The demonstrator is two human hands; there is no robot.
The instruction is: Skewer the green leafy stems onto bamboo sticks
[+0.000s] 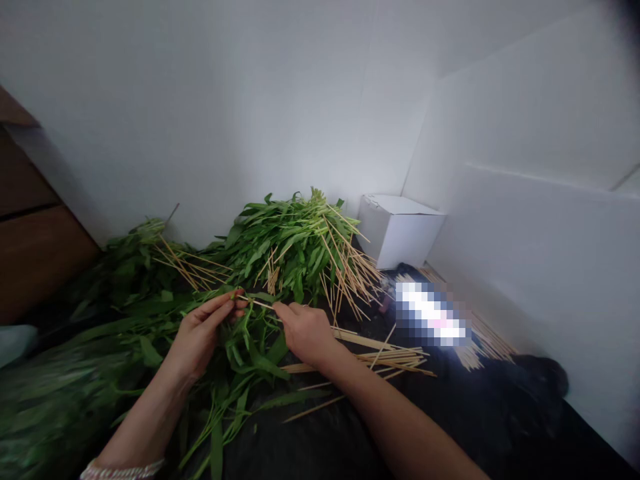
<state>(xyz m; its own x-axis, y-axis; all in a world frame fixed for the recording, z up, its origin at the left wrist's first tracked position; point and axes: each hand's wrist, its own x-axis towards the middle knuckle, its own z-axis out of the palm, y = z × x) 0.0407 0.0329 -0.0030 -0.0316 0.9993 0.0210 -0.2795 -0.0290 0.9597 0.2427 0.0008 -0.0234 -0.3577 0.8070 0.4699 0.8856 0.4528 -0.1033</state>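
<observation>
My left hand [205, 330] pinches a bunch of leafy green stems [255, 347] near their top. My right hand [305, 331] grips a thin bamboo skewer [260, 304] at the other side of the same bunch, and the skewer spans the gap between my hands. Just beyond them lies a large heap of long green leaves [285, 247] with many skewers stuck through it. More loose skewers [390, 355] lie under my right forearm's side. A beaded bracelet [123, 470] circles my left wrist.
Green leaves [55, 407] spread to the left over a black sheet [310, 443] on the floor. A white cardboard box [397, 230] stands in the corner against white walls [540, 280]. A pixelated patch [433, 313] hides something at right. A wooden cabinet [35, 257] stands at left.
</observation>
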